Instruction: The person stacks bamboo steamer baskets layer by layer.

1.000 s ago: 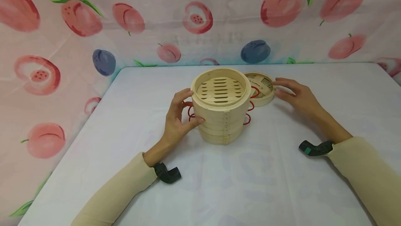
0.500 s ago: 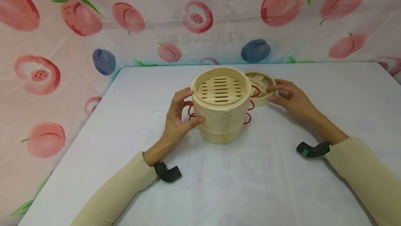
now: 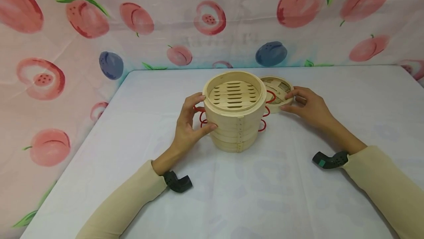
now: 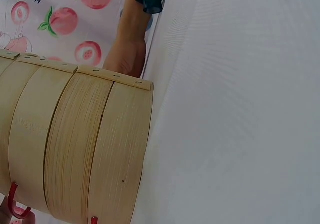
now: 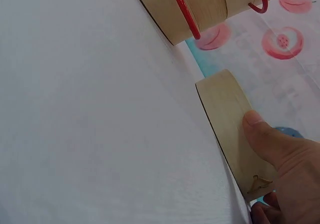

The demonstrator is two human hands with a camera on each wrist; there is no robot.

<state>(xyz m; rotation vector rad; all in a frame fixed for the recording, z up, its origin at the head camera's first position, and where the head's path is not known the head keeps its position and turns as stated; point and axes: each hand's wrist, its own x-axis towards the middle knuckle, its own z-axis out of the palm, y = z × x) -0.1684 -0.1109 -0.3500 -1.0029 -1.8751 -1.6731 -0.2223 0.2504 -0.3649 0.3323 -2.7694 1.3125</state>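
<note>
A stacked bamboo steamer (image 3: 236, 130) stands upright on the white table, its top tier uncovered and its slatted floor showing. Red loops stick out from both sides. My left hand (image 3: 189, 124) grips the stack at its left, thumb on the front and fingers around the upper side. In the left wrist view the tiers (image 4: 72, 144) fill the left part. Behind the stack to the right lies the woven bamboo lid (image 3: 276, 85), partly hidden by it. My right hand (image 3: 308, 107) holds the lid's right edge; the right wrist view shows the thumb (image 5: 260, 134) against its side wall.
The white-covered table (image 3: 258, 195) reaches back to a fruit-print cloth (image 3: 245, 22) hung behind and at the left. Dark curved wrist mounts (image 3: 179, 183) jut from both sleeves above the tabletop.
My right hand has moved left and closed on the lid's edge, thumb low on its side. The left hand and the steamer stack have stayed in place.
</note>
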